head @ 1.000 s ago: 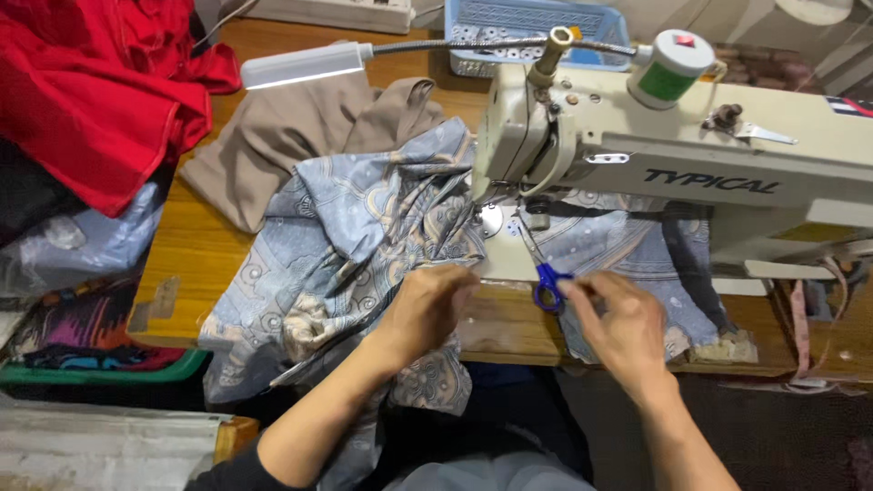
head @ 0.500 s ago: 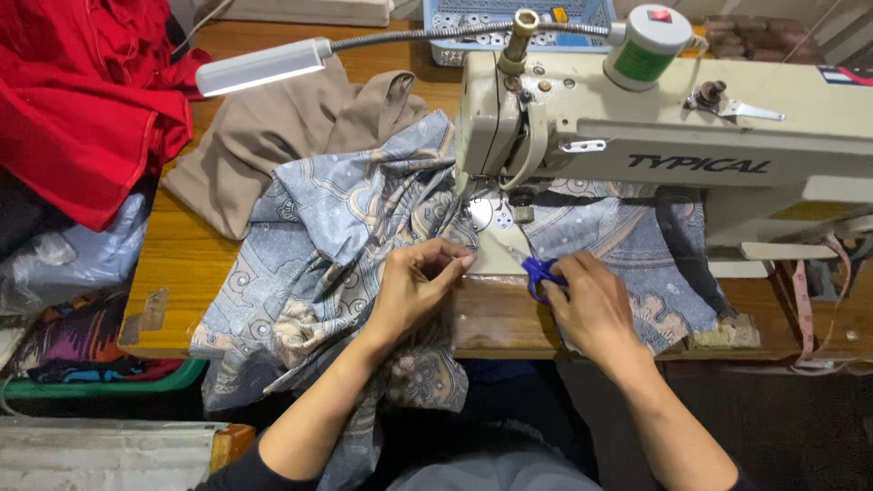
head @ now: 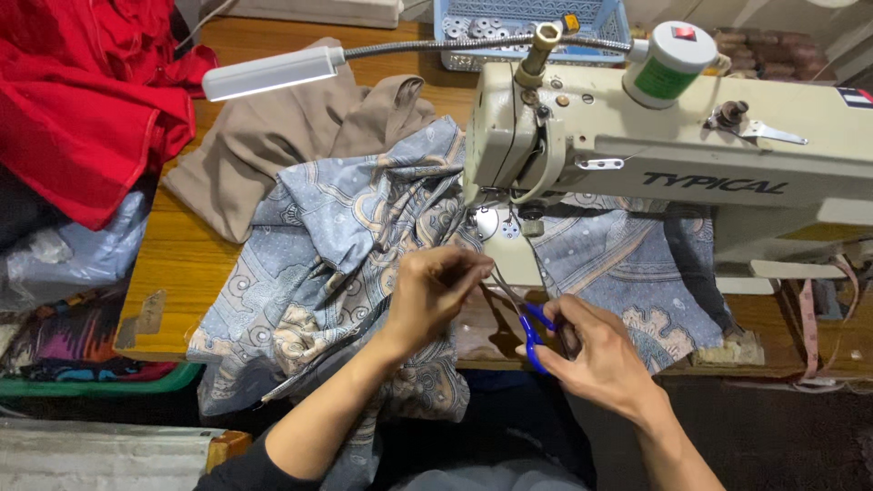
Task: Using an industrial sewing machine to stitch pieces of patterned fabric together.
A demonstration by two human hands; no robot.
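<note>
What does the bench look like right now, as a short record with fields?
left hand: pinching the blue patterned fabric near the needle
right hand: holding blue-handled scissors, blades pointing toward the left fingers
machine: cream sewing machine, lamp lit
nearby: tan cloth, red cloth, blue basket

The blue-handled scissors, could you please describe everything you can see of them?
The scissors are small, with bright blue plastic loops and slim metal blades. The right hand grips the loops; the blades angle up and left toward the left hand's pinched fingertips, above the patterned blue-grey fabric. Whether the blades are parted is unclear.
</note>
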